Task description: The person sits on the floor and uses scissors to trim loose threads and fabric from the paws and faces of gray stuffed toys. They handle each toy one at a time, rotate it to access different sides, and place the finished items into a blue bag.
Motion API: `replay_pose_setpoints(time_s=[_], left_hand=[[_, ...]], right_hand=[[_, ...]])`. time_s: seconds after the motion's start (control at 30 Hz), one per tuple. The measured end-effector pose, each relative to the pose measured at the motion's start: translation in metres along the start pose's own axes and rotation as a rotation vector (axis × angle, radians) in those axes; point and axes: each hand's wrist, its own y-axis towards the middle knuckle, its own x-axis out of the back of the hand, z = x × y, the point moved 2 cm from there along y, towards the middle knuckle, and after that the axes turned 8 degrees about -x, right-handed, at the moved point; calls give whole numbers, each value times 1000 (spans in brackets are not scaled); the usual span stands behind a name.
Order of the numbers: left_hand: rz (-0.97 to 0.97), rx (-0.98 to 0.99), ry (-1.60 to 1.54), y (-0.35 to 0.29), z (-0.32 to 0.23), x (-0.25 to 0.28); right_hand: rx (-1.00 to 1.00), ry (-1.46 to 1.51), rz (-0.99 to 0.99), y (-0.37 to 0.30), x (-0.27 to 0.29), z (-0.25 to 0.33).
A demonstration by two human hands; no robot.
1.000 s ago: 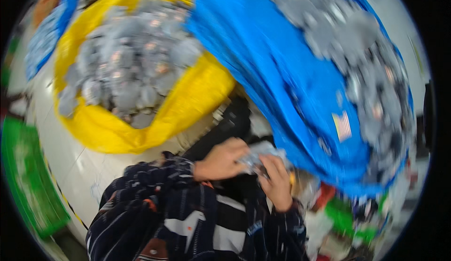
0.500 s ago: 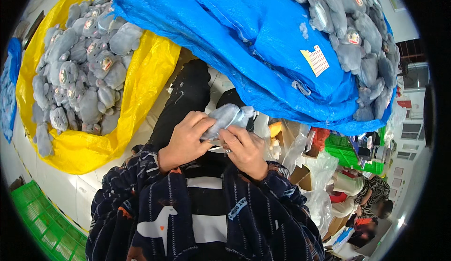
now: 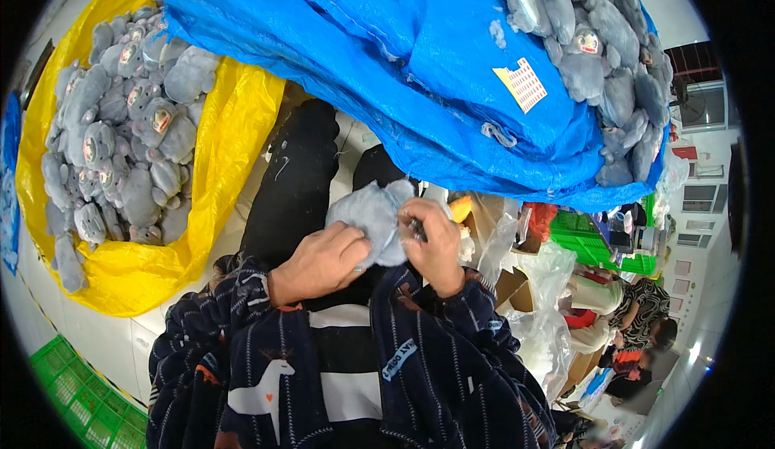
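A grey plush toy point(image 3: 363, 215) is held between both my hands in front of my lap, its fluffy side turned up. My left hand point(image 3: 321, 262) is closed on the toy's lower left part, with the thumb hidden. At the toy's right edge, the bent fingers of my right hand point(image 3: 434, 243) pinch the fabric. Something small and dark shows among those fingers; I cannot make out what it is.
On the left stands a yellow sack point(image 3: 234, 118) full of similar grey plush pieces. A blue sack point(image 3: 387, 69) with more of them spreads ahead and right. Green crates point(image 3: 577, 235), cardboard boxes and clear plastic point(image 3: 533, 312) lie at right. A green crate point(image 3: 85, 392) stands lower left.
The plush toy has been turned and spread, showing a broader grey side. My right hand has lifted and turned at its right edge. The whole view has shifted slightly.
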Motion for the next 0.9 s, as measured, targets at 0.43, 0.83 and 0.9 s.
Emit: replay_pose_setpoints(time_s=[0.43, 0.83, 0.9], left_hand=[[94, -386, 8, -15, -10, -1], [-187, 163, -199, -14, 19, 0], [-259, 213, -395, -15, 24, 15]], right_hand=[[-488, 443, 589, 24, -10, -46], [316, -177, 364, 1, 3, 63], [244, 17, 258, 12, 16, 50]])
